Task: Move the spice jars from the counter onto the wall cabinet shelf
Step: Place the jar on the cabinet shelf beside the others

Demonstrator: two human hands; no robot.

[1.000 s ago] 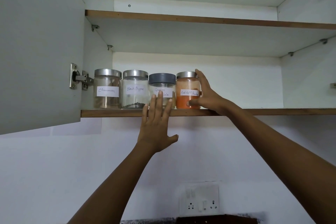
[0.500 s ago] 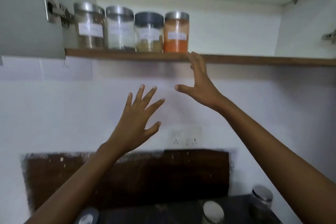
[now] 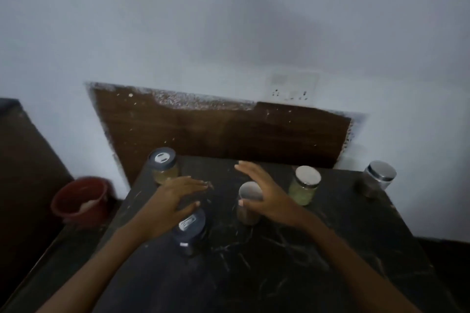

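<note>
1. Five jars stand on the dark surface (image 3: pixel 279 274), all in front of the brown board (image 3: pixel 221 132) on the wall. They look like glass, so probably hard, smooth, breakable and fairly light.
2. Farthest out from the board, the black-lidded jar (image 3: pixel 189 230) sits just under the left hand (image 3: pixel 175 198), whose grip is wide and empty.
3. Closer to the board, the right hand (image 3: pixel 269 198) curves around the steel-lidded jar (image 3: pixel 250 192), grip wide, thumb in front. Blur hides whether it touches. Best taken round the body, below the lid.
4. Nearest the board stand a dark-capped jar (image 3: pixel 162 165), a pale-filled jar (image 3: pixel 305 185) and a shiny-lidded jar (image 3: pixel 379 178), all untouched.
</note>
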